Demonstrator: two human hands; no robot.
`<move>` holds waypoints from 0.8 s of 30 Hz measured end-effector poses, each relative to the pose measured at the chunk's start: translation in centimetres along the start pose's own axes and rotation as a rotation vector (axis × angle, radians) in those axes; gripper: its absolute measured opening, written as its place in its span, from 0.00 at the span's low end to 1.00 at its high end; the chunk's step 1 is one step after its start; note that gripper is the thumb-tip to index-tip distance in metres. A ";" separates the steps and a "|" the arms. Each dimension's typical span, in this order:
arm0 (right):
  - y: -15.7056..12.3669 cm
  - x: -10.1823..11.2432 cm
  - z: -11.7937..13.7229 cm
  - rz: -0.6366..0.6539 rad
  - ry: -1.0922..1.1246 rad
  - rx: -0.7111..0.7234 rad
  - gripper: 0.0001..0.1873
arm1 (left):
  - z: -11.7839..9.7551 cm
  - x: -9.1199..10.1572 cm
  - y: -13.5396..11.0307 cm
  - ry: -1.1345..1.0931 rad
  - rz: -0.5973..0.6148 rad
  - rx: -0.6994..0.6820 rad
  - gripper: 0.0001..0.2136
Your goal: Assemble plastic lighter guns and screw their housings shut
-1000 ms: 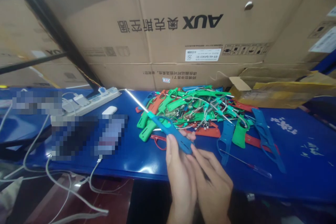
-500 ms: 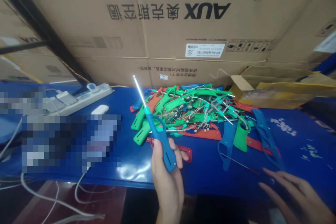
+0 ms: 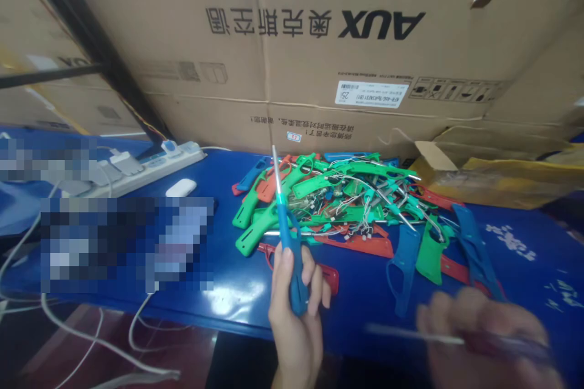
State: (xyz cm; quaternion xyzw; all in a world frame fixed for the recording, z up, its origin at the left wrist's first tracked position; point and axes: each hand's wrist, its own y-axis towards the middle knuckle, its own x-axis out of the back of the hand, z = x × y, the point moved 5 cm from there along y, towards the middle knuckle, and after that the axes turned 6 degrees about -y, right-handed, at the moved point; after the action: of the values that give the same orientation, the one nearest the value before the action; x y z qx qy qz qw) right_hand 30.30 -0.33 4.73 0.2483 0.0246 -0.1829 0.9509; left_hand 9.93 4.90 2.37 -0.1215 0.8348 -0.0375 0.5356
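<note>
My left hand (image 3: 298, 322) is closed around the handle of a blue long-neck lighter (image 3: 291, 255), whose metal tube points up and away over the table. At the lower right my right hand (image 3: 488, 328), smeared by motion, grips a screwdriver (image 3: 415, 333) with a dark handle; its thin shaft points left, apart from the lighter. Just beyond my left hand lies a pile of green, red and blue lighter shells (image 3: 319, 179) mixed with metal tubes and white-wired small parts. A red lighter shell (image 3: 332, 278) is partly hidden behind my left fingers.
A large upside-down cardboard box (image 3: 296, 67) stands along the back of the blue table (image 3: 219, 273). A power strip (image 3: 137, 170) and a white oval object (image 3: 181, 188) are at left. White cables (image 3: 98, 349) hang off the front edge. An open yellow-taped carton (image 3: 493, 176) sits back right.
The lighter in my left hand has turned to point more directly away. My right hand has come up and turned, swinging the screwdriver's shaft lower. The camera view has shifted slightly left.
</note>
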 end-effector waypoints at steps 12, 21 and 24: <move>-0.3 -4.8 -2.7 0.205 0.089 -0.180 0.06 | 0.7 -0.1 0.0 0.079 -0.030 0.090 0.14; -0.4 -5.1 -3.0 0.269 0.133 -0.197 0.07 | 0.6 -0.3 0.1 0.075 0.000 0.101 0.14; -0.5 -5.4 -2.8 0.277 0.161 -0.164 0.09 | 0.7 -0.3 0.2 0.078 0.004 0.104 0.13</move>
State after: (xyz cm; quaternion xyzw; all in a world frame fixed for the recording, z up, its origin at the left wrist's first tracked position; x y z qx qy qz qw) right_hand 25.27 2.44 2.80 0.1846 0.0812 -0.0269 0.9791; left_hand 10.64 5.22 2.29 -0.0902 0.8522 -0.0843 0.5085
